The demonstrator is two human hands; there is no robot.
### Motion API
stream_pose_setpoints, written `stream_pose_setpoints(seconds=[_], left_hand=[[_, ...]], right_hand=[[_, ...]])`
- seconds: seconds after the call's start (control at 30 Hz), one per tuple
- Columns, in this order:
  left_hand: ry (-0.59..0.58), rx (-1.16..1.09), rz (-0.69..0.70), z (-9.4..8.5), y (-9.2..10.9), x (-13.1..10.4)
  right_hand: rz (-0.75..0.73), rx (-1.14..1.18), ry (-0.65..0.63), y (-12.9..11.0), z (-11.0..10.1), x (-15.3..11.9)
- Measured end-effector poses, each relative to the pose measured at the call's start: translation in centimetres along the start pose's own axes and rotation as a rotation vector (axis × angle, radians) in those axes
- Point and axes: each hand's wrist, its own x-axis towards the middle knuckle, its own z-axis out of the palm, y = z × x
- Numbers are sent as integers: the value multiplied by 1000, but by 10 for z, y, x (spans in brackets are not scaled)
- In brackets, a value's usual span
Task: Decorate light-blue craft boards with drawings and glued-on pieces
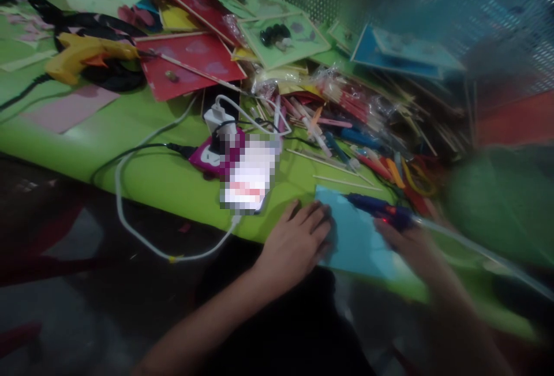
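Note:
My left hand (298,240) lies on the green table with its fingers loosely spread, fingertips along the left edge of a light blue sheet of paper (346,237). My right hand (409,243) is wrapped round a dark blue hot glue gun (381,207) with a small red light. Its nozzle points left over the upper part of the sheet, and I cannot tell if it touches. A long pale glue stick (485,254) runs out of the back of the gun to the right. Left of my left hand lies a lit, blurred-out phone (251,174) on a white cable.
A magenta power strip (208,159) with a white charger (219,117) sits beside the phone, its cables hanging off the near edge. A yellow glue gun (82,58) lies at the left. Red card (190,67), pens, thin sticks and scissors (415,177) crowd the back.

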Motion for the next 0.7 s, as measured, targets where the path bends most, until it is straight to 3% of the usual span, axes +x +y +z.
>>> stream_pose_setpoints(seconds=[0.33, 0.7], left_hand=[[-9, -7, -9, 1, 0, 0], [7, 3, -16, 2, 1, 0]], right_hand=[[-9, -10, 13, -3, 2, 1], [46, 59, 0, 9, -5, -4]])
